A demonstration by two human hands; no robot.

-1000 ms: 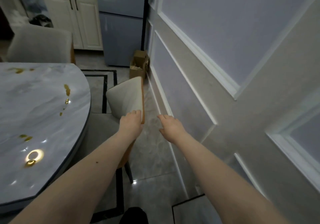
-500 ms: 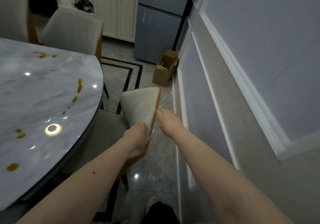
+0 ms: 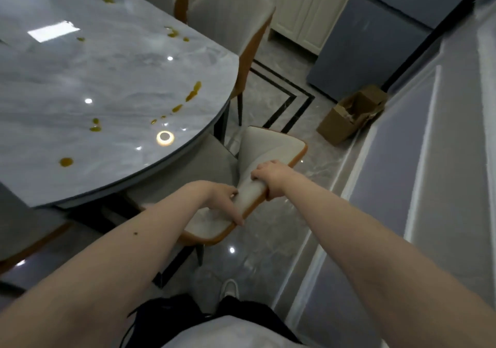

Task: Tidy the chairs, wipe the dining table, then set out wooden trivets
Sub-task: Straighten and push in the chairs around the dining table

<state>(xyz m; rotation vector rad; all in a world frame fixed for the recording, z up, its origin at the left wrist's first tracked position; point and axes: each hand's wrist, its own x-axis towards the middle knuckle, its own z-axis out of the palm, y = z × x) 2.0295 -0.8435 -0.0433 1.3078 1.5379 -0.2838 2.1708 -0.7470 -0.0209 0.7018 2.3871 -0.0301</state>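
A grey-cushioned chair with an orange back [image 3: 271, 146] stands between the table and the wall, its seat partly under the table edge. My left hand [image 3: 225, 200] grips the near part of the backrest top, fingers curled over it. Further along the same top edge, my right hand [image 3: 271, 177] wraps around the backrest. The marble dining table [image 3: 102, 79] fills the left, dotted with several yellow-brown spills [image 3: 193, 93]. No trivets are in view.
Another grey chair [image 3: 230, 20] stands at the table's far end and a third is beyond it. A cardboard box [image 3: 351, 114] sits on the floor by the panelled wall [image 3: 418, 159]. White cabinets [image 3: 311, 9] and a fridge stand behind. My feet are below the chair.
Both hands have closed onto the chair's backrest; earlier the right hand was only reaching beside it. The view has swung down and left, showing more of the table.
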